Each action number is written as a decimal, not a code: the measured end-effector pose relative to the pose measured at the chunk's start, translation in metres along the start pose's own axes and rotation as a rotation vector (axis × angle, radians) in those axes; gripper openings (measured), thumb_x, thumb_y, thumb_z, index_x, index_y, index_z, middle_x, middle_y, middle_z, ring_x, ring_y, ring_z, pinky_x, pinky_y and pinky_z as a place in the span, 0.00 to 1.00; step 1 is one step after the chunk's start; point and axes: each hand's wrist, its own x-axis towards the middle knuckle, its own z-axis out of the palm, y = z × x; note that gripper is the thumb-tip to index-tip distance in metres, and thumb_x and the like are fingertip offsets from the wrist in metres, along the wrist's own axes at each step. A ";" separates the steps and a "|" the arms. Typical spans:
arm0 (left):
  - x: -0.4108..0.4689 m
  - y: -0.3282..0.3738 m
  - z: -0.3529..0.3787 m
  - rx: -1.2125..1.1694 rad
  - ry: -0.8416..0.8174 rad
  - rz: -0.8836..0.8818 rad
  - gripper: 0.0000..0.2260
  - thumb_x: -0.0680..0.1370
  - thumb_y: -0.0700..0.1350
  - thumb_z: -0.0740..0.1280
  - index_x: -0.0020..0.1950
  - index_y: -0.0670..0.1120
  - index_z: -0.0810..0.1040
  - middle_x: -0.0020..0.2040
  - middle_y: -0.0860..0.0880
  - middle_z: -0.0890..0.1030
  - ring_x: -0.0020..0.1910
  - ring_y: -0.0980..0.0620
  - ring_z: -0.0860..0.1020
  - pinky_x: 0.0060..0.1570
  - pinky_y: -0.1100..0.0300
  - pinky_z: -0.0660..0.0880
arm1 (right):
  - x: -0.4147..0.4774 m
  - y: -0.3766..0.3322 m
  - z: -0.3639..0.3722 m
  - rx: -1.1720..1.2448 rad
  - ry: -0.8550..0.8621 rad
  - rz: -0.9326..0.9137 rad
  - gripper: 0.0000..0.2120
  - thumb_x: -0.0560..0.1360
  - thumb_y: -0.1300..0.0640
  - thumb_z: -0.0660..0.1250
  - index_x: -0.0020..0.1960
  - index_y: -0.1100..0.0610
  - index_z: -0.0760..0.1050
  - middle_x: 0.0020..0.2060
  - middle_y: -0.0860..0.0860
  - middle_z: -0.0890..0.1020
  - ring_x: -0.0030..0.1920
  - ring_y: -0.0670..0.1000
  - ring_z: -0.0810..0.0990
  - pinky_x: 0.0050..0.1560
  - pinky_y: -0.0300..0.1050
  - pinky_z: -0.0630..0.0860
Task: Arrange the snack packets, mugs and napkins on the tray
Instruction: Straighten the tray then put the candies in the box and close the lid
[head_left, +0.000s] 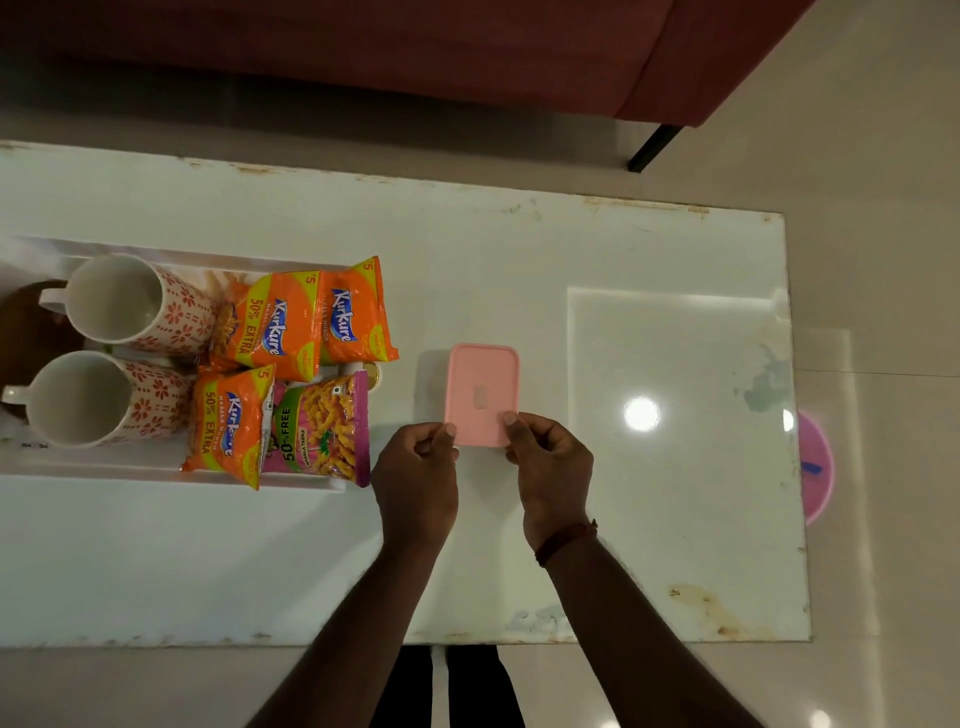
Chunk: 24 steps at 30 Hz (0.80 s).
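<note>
Two hands meet at the near end of a pink lidded box: the left hand pinches its near left corner between thumb and curled fingers, and the right hand, with a dark red thread band at the wrist, pinches the near right corner the same way. This box lies flat on the white glossy surface, its long axis running away from the person. Beyond it the surface is chipped and rust-stained along its edges and mirrors a ceiling light. Left of the hands sits a white tray holding two floral mugs side by side, lying tilted with open mouths toward the camera and handles to the left, and four snack packets: three orange packets and one pink packet, all lying flat with their lettering turned sideways, long axes roughly away from the person. They overlap one another at the tray's right end. Pale floor tiles surround the surface, a maroon sofa stands across the top, and a pink round object shows past the right edge.
</note>
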 end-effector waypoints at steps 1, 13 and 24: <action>0.000 0.001 0.000 0.002 0.002 -0.005 0.10 0.79 0.48 0.66 0.54 0.44 0.81 0.48 0.48 0.85 0.39 0.59 0.81 0.38 0.68 0.75 | 0.000 -0.001 0.000 0.004 0.009 0.004 0.03 0.72 0.54 0.75 0.40 0.49 0.84 0.34 0.48 0.85 0.34 0.46 0.81 0.40 0.42 0.81; -0.014 0.009 -0.023 -0.147 -0.072 -0.051 0.17 0.79 0.52 0.65 0.62 0.42 0.78 0.51 0.48 0.85 0.46 0.55 0.83 0.50 0.52 0.81 | -0.002 -0.017 0.015 -0.010 -0.017 0.035 0.04 0.71 0.52 0.76 0.39 0.52 0.84 0.32 0.48 0.84 0.33 0.46 0.79 0.44 0.47 0.81; -0.067 -0.083 -0.133 -0.021 -0.330 -0.212 0.05 0.76 0.44 0.70 0.49 0.52 0.83 0.40 0.57 0.86 0.38 0.56 0.84 0.46 0.52 0.80 | -0.009 -0.015 0.017 0.043 0.070 0.115 0.08 0.68 0.51 0.79 0.38 0.54 0.83 0.27 0.48 0.80 0.32 0.48 0.74 0.40 0.45 0.76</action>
